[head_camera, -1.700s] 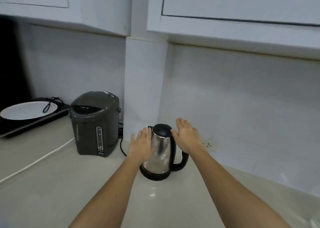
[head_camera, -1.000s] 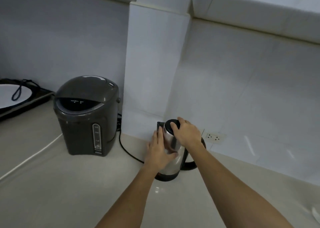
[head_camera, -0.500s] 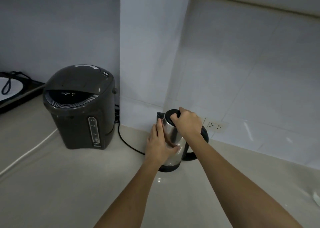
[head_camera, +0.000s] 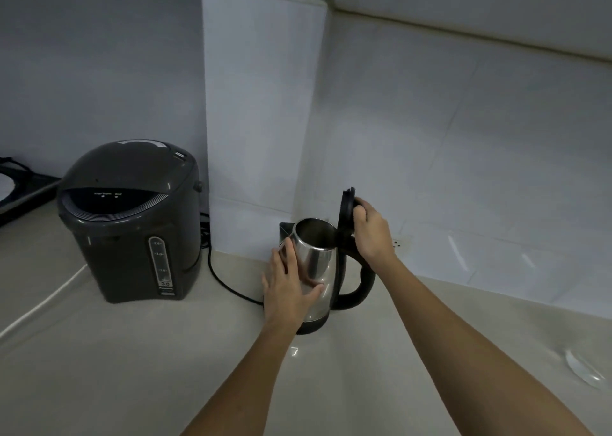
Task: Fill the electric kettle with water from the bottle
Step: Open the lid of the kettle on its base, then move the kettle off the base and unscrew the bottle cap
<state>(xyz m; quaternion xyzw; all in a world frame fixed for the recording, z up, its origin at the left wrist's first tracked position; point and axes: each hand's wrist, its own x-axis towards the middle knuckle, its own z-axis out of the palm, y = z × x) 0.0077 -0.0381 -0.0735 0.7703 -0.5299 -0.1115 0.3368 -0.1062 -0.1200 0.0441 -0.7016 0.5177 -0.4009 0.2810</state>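
Observation:
A steel electric kettle (head_camera: 316, 263) with a black handle and base stands on the pale counter (head_camera: 132, 369) near the wall corner. Its black lid (head_camera: 346, 212) is swung up on its hinge, nearly vertical, and the mouth of the kettle is uncovered. My right hand (head_camera: 371, 228) grips the raised lid from behind. My left hand (head_camera: 286, 285) lies flat against the kettle's left side, fingers wrapped on the steel body. No bottle is in view.
A dark grey hot-water dispenser (head_camera: 130, 220) stands to the left, with a black cord (head_camera: 228, 285) running toward the kettle and a white cord (head_camera: 43, 306) across the counter. A wall socket (head_camera: 399, 243) sits behind the kettle. A black tray (head_camera: 23, 197) lies far left.
The right hand, which rested on the closed lid, has flipped the lid up and back so the kettle stands uncovered. The left hand stays on the kettle's side.

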